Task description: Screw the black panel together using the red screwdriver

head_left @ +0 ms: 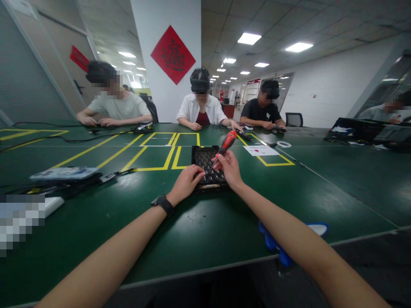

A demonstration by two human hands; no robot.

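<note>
A black tray-like case (194, 156) lies on the green table in front of me, its inside divided into many small cells with shiny bits in them. My right hand (231, 171) grips a screwdriver (228, 140) with a red and black handle, tilted so that its shaft points down and left into the case. At the case's left side is my left hand (186, 182), wearing a black wristband. Its thumb and fingers are closed together close to the screwdriver's tip. Whatever they pinch is too small to make out.
Yellow tape outlines (170, 158) mark the green table (205, 239). A blue-and-white object (271, 239) lies at the front edge under my right forearm. Cables and a flat device (66, 172) are at left. A paper sheet (261, 150) and tape roll (284, 144) sit right. Several people work opposite.
</note>
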